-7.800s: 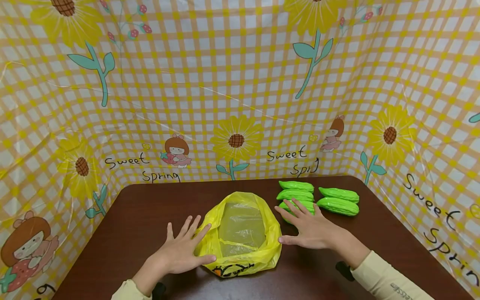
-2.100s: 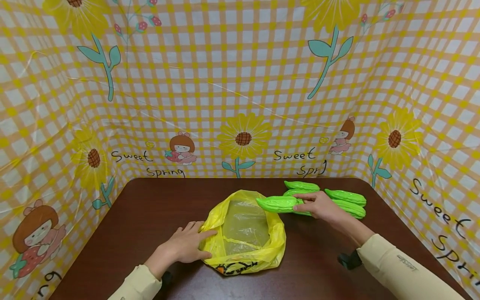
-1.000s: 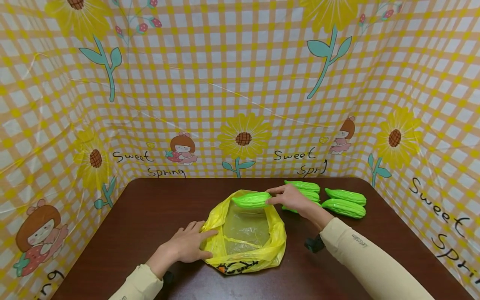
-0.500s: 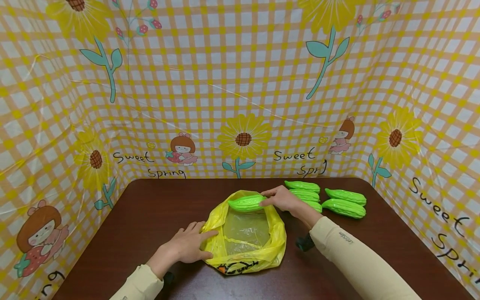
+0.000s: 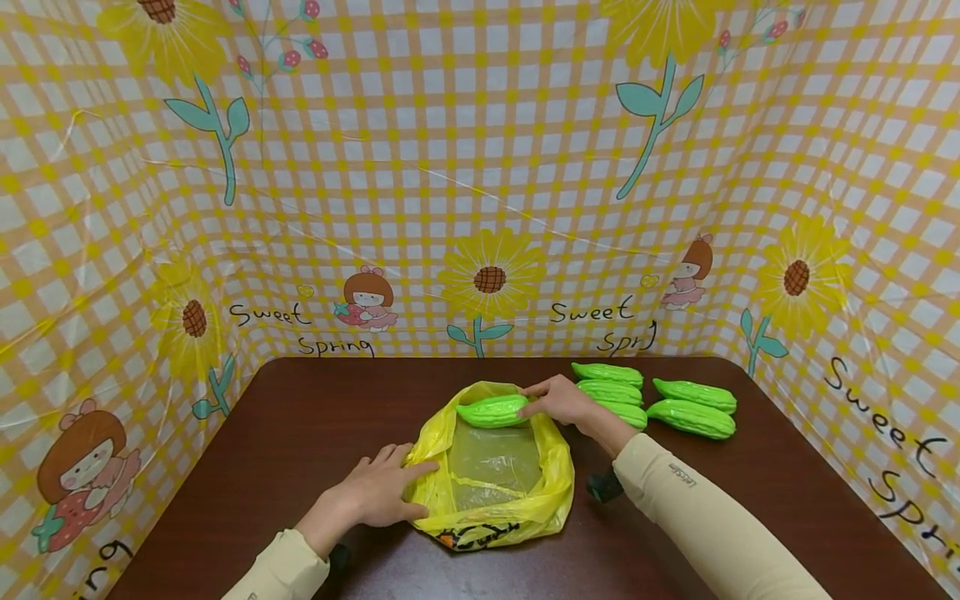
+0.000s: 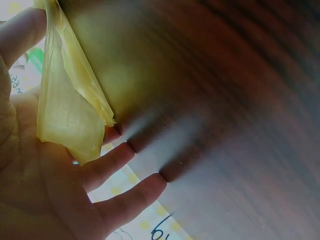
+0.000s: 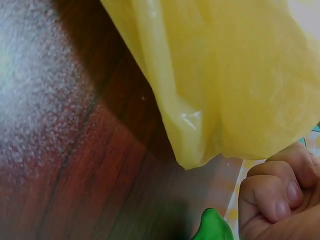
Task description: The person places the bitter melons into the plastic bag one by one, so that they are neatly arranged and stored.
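A yellow plastic bag (image 5: pixel 558 492) stands on the table with its mouth spread wide. Inside the far part of that mouth lies a bright green bitter melon (image 5: pixel 491 412), its right end pinched by my right hand (image 5: pixel 562 404). In the right wrist view the other fingers (image 7: pixel 265 197) are curled beside the bag, whose wall hides the held melon. My left hand (image 5: pixel 375 487) rests against the bag's left side, fingers spread. The left wrist view has its fingertips (image 6: pixel 155 182) on the tabletop and a fold of yellow plastic (image 6: pixel 70 100) across the palm.
Right of the bag, several more bitter melons lie in two groups: a row of three (image 5: pixel 611 392), partly behind my right hand, and a pair (image 5: pixel 692 417). The dark brown table (image 5: pixel 322 400) meets checked, sunflower-printed cloth (image 5: pixel 480 167) at the back and sides.
My right hand has picked a bitter melon from near the row and carried it left over the bag, lowering it slightly since. The left hand has settled against the bag's side.
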`<action>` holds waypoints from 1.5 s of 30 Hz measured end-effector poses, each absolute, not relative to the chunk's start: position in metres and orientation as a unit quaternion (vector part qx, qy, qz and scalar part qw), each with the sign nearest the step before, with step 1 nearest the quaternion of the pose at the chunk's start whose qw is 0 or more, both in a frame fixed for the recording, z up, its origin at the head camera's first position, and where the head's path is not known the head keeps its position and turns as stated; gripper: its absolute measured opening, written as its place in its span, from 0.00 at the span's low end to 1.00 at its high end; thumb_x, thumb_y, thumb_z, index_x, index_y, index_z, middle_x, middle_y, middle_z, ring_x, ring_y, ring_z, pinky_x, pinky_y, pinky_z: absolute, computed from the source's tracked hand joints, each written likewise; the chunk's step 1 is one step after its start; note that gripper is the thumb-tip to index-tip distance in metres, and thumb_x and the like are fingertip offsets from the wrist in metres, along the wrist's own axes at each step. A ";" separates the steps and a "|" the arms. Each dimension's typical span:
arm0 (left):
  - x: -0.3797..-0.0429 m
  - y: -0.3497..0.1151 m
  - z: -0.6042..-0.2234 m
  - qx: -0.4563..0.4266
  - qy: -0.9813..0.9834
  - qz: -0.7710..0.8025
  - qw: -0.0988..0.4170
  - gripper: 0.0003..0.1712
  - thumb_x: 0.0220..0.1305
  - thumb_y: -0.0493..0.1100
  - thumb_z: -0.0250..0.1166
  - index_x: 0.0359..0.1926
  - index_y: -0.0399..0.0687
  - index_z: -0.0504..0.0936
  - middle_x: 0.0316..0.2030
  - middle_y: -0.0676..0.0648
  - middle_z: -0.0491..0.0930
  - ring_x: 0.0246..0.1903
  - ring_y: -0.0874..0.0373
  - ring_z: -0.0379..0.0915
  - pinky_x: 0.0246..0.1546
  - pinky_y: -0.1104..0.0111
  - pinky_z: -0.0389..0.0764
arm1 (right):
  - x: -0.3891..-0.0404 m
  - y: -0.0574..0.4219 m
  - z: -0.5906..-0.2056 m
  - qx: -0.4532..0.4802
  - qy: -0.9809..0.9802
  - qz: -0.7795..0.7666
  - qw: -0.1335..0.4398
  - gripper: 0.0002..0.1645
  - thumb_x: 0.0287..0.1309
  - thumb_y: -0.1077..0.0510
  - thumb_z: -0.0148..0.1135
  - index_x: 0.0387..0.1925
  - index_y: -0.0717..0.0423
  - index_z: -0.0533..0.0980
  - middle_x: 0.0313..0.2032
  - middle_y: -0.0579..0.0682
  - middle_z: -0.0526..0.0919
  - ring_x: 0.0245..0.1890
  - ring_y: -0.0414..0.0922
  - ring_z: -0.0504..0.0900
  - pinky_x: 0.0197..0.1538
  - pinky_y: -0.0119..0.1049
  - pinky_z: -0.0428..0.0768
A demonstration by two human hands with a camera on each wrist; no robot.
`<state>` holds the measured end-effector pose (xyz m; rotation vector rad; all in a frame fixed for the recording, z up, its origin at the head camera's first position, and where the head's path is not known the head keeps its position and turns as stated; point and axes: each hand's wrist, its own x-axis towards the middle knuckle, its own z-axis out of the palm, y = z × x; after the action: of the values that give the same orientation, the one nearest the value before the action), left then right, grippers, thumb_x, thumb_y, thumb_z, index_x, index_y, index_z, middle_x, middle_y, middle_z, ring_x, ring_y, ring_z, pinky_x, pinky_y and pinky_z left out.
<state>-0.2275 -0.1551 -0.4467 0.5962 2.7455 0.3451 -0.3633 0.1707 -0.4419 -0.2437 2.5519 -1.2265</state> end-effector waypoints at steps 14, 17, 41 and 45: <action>-0.228 -0.155 -0.446 0.207 0.958 0.118 0.158 0.38 0.65 0.63 0.66 0.74 0.67 0.68 0.76 0.40 0.55 0.75 0.40 0.50 0.67 0.34 0.57 | -0.364 0.170 -0.442 -0.101 0.888 -0.415 0.169 0.33 0.60 0.56 0.71 0.66 0.58 0.75 0.64 0.57 0.79 0.12 0.39 0.42 0.20 0.32 0.52; -0.229 -0.156 -0.447 0.204 0.959 0.117 0.158 0.39 0.64 0.64 0.66 0.74 0.68 0.67 0.76 0.40 0.54 0.75 0.40 0.50 0.67 0.34 0.57 | -0.365 0.170 -0.443 -0.101 0.887 -0.418 0.172 0.33 0.60 0.56 0.71 0.66 0.58 0.75 0.64 0.57 0.78 0.12 0.39 0.42 0.20 0.33 0.52; -0.227 -0.155 -0.446 0.204 0.959 0.115 0.162 0.39 0.65 0.63 0.66 0.74 0.67 0.67 0.76 0.40 0.54 0.75 0.40 0.50 0.67 0.34 0.57 | -0.345 0.187 -0.425 -0.095 0.871 -0.451 0.171 0.30 0.61 0.54 0.70 0.65 0.55 0.77 0.54 0.65 0.84 0.12 0.39 0.43 0.20 0.34 0.53; -0.226 -0.155 -0.445 0.203 0.958 0.114 0.165 0.39 0.65 0.64 0.66 0.74 0.68 0.66 0.76 0.40 0.54 0.75 0.40 0.50 0.67 0.34 0.57 | -0.339 0.196 -0.422 -0.094 0.867 -0.455 0.179 0.32 0.62 0.53 0.69 0.66 0.56 0.75 0.71 0.72 0.63 0.12 0.39 0.43 0.21 0.36 0.54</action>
<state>-0.2265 -0.1552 -0.4446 0.5791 2.7311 0.3256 -0.3393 0.1960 -0.4215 -0.2669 2.4510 -1.2874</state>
